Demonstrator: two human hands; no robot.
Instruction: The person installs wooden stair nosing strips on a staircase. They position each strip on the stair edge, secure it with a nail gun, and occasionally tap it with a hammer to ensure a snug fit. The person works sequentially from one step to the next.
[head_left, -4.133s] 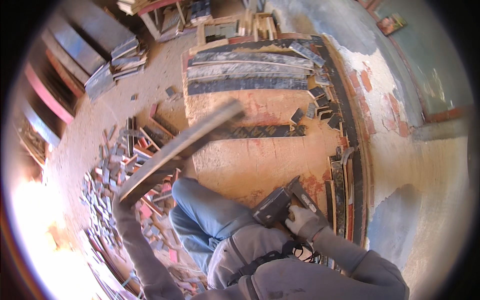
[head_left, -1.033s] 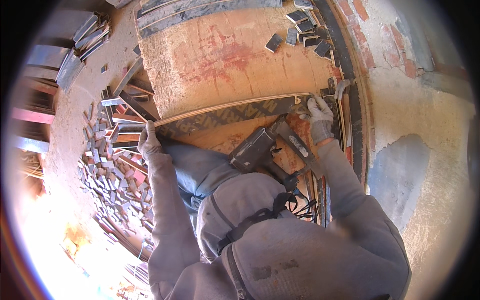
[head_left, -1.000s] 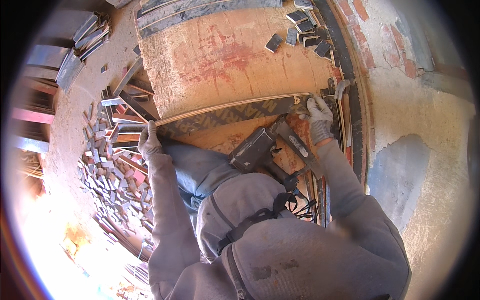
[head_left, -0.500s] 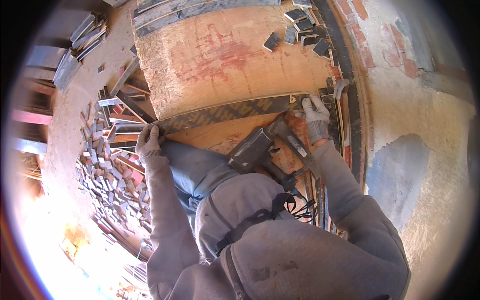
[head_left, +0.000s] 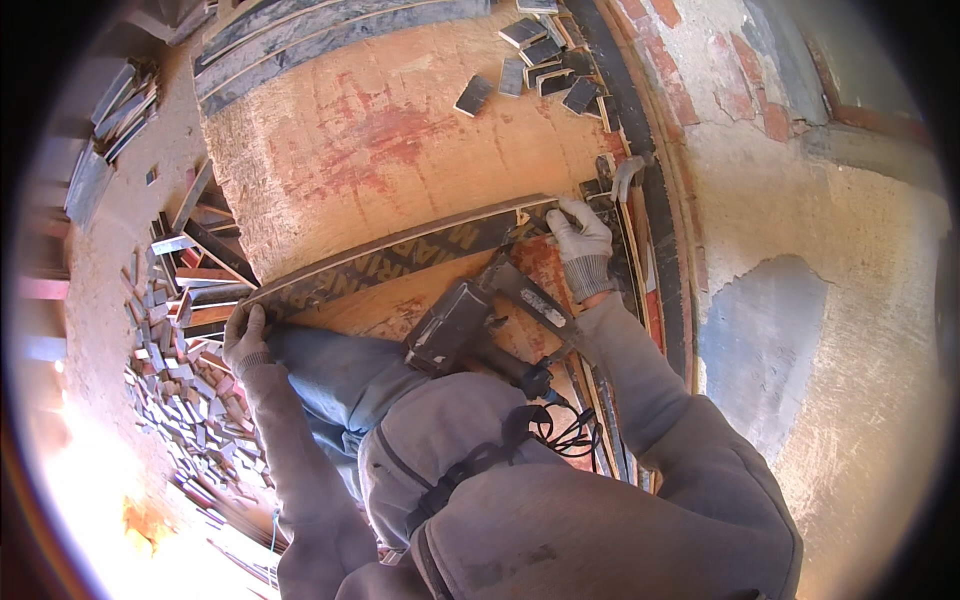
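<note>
A long dark plywood strip (head_left: pixel 400 256) with yellow print spans the space in front of me, tilted so that one long edge faces up. At its left end, the fingers of my gloved left hand (head_left: pixel 246 336) are closed round it. The gloved right hand (head_left: pixel 583 243) pinches the other end, thumb and fingers near its tip. Below the strip, a black nail gun (head_left: pixel 452 325) with a long magazine lies on the worn plywood board (head_left: pixel 350 150), close to my right forearm. Part of the board under the strip is hidden.
Small dark plywood blocks (head_left: pixel 540 52) sit at the board's far right, and long grey strips (head_left: pixel 300 45) lie along its far edge. Offcuts (head_left: pixel 190 380) are heaped on the floor at left. A plastered wall (head_left: pixel 770 330) rises on the right. Black cable (head_left: pixel 570 430) coils near my waist.
The strip has tipped so more of its upper edge shows, both hands keeping hold of its ends. The whole view has shifted, so the scene sits further left.
</note>
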